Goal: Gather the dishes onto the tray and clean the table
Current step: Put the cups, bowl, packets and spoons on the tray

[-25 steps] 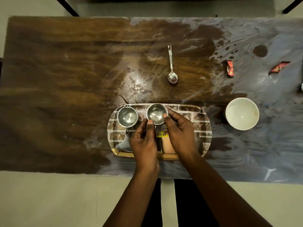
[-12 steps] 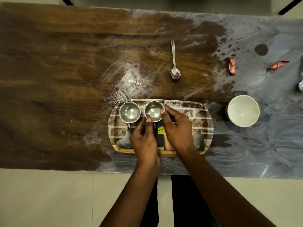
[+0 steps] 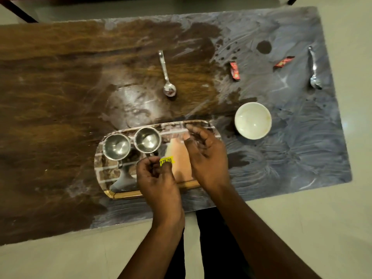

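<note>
An oval patterned tray [image 3: 104,174] lies near the table's front edge. Two steel cups [image 3: 116,147] [image 3: 147,139] stand side by side on its left half. My left hand [image 3: 156,178] hovers over the tray just below the second cup, fingers curled and holding nothing. My right hand [image 3: 205,156] is over the tray's right half, fingers loosely apart and empty. A white bowl [image 3: 253,120] sits on the table right of the tray. One steel spoon [image 3: 167,77] lies beyond the tray, another spoon [image 3: 313,69] near the right edge.
Two red wrappers [image 3: 235,70] [image 3: 283,61] lie on the right part of the table [image 3: 50,97]. The tabletop is smeared and wet, with dark stains around the middle. A yellow price sticker [image 3: 166,160] is on the tray. Pale floor surrounds the table.
Both hands have let go of the second steel cup, which now stands on the tray next to the first. The right hand has drawn away to the right. The view has shifted.
</note>
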Motion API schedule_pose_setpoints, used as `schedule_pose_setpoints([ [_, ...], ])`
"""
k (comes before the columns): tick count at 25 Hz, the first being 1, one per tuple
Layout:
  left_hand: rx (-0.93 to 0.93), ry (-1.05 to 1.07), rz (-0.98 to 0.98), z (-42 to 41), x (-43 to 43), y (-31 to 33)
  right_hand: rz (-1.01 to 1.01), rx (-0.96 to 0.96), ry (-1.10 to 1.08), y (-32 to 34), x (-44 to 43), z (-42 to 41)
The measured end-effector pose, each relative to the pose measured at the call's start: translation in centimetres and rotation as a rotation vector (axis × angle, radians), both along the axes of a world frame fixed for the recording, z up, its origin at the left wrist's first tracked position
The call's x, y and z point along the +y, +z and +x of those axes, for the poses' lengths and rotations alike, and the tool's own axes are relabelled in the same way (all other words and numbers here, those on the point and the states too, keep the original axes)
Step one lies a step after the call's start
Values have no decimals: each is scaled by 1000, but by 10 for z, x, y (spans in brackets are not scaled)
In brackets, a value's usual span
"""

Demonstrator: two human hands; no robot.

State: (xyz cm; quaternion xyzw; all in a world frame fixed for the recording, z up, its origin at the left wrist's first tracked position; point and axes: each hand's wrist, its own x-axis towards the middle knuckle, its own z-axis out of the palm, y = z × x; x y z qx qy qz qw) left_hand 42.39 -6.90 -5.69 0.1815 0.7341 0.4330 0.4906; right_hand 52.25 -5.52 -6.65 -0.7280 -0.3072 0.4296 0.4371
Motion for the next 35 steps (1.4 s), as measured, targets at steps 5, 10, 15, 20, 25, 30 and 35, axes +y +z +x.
schedule_pose_setpoints([
  [5,-122,-429,-58,80,9,-1,61,-291,-285,8,-26,113],
  [10,-181,-545,-123,145,34,-17,-153,-137,-334,-17,-18,183],
  [15,-177,-553,-116,166,45,-30,-169,31,-205,-32,-12,194],
  [20,-148,-493,-38,140,34,-14,-134,74,-237,-13,-25,167],
  [25,-48,-454,130,46,0,15,-136,85,-170,18,-60,84],
  [30,99,-385,111,-76,-36,23,-133,157,62,21,-84,-20],
  [35,179,-282,8,-139,-40,4,-183,177,181,3,-78,-79],
])
